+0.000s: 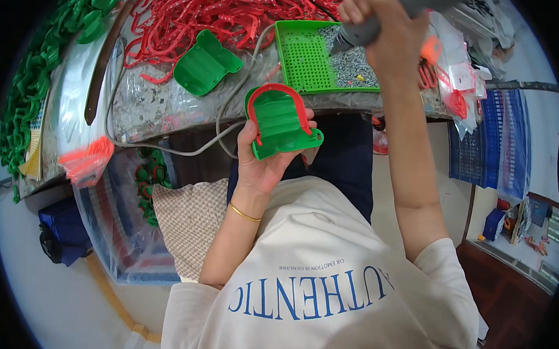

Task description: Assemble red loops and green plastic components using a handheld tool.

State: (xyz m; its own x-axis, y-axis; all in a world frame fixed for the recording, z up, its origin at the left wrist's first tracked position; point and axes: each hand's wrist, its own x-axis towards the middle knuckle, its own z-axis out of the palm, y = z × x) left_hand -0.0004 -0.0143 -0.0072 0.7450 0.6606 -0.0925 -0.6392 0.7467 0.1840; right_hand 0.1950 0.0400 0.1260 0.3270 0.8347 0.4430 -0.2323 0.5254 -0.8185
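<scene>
My left hand (261, 172) holds a green plastic shell (276, 122) near the table's front edge, thumb at its left side and fingers behind it. A red U-shaped strip (303, 109) lies along the shell's curved upper rim. At the upper right, my right hand (388, 26) is wrapped round a dark grey power screwdriver (364, 34), partly blurred and cut off by the frame. Its tip points down at the small metal screws (354, 67) in a shallow green basket (301, 84). Whether the tip touches a screw is too small to tell.
Another green shell (206, 63) lies on the table, left of the basket. Red strips (212, 17) are heaped behind it, and green parts (27, 91) are piled at far left. A grey cable (180, 153) loops over the front edge. Plastic bags (463, 63) lie at right.
</scene>
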